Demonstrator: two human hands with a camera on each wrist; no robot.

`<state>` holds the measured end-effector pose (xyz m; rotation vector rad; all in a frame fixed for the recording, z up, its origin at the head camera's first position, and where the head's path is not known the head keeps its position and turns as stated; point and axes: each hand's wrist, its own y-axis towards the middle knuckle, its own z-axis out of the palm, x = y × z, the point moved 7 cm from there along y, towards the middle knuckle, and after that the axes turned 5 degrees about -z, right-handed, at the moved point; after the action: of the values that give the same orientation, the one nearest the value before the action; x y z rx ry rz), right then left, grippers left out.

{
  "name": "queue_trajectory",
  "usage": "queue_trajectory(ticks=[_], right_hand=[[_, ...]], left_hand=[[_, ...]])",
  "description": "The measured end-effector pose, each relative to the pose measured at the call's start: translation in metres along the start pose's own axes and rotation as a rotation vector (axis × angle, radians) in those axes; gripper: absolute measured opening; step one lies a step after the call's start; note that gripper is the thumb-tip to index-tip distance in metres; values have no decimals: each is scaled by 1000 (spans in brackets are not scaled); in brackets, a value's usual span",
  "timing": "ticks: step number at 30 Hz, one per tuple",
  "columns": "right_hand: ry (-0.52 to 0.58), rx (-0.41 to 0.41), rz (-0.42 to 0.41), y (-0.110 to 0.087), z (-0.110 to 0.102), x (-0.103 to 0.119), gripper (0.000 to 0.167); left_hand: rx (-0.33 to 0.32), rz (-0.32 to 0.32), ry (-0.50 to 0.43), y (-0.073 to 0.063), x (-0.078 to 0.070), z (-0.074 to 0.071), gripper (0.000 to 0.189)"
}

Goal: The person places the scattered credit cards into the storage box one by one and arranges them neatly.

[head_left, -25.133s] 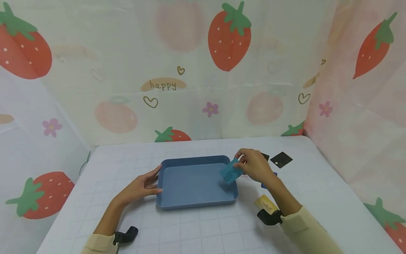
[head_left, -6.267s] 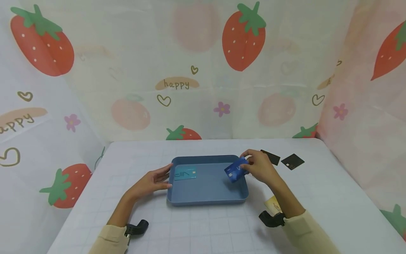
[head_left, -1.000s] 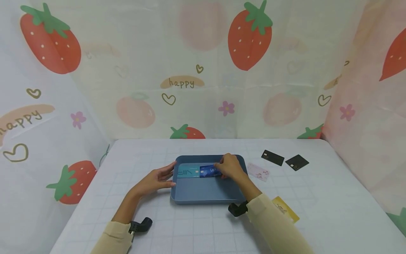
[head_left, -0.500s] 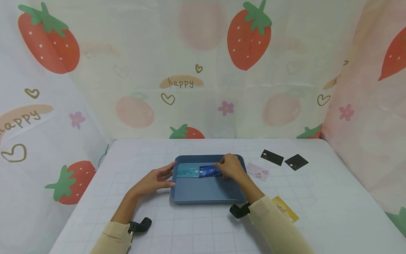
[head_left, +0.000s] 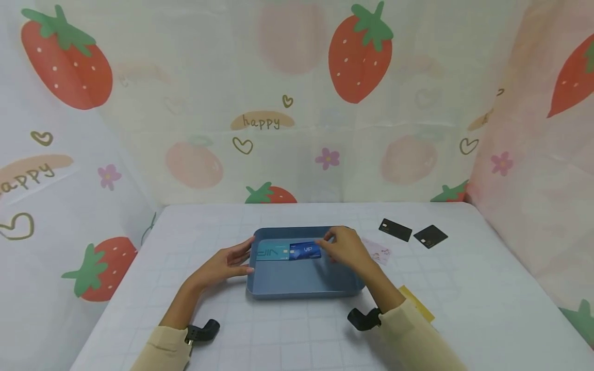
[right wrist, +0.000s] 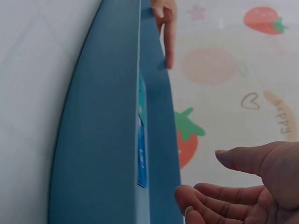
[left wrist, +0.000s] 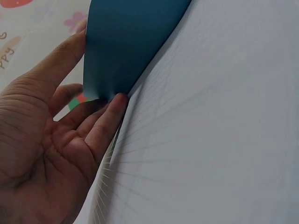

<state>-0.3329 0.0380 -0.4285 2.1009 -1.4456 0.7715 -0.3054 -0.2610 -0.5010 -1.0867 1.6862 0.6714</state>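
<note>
In the head view a blue-grey tray (head_left: 301,278) lies on the table. My left hand (head_left: 228,265) holds its left edge; the left wrist view shows the thumb (left wrist: 65,56) at the rim and a finger low on the outside wall. Inside, along the back, a teal card (head_left: 273,251) lies beside a dark blue VIP card (head_left: 304,250). My right hand (head_left: 345,250) hovers at the blue card's right end. In the right wrist view its thumb (right wrist: 243,158) and fingers are spread with nothing between them.
Right of the tray a pink-white card (head_left: 379,253) lies partly behind the right hand. Two black cards (head_left: 395,230) lie farther back. A yellow card (head_left: 419,305) is partly covered by the right sleeve. A strawberry-print curtain (head_left: 199,93) backs the table.
My right hand has let go of the blue card and drawn back slightly to the right, baring its right end. The left hand stays at the tray's edge.
</note>
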Motion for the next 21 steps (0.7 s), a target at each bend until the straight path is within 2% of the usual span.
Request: queue_trajectory(ticks=[8, 21], right_hand=[[-43, -19, -39, -20, -21, 7, 30], [-96, -52, -63, -49, -45, 1, 33]], left_hand=[[-2, 5, 13, 0, 2, -1, 89], [15, 5, -15, 1, 0, 1, 91]])
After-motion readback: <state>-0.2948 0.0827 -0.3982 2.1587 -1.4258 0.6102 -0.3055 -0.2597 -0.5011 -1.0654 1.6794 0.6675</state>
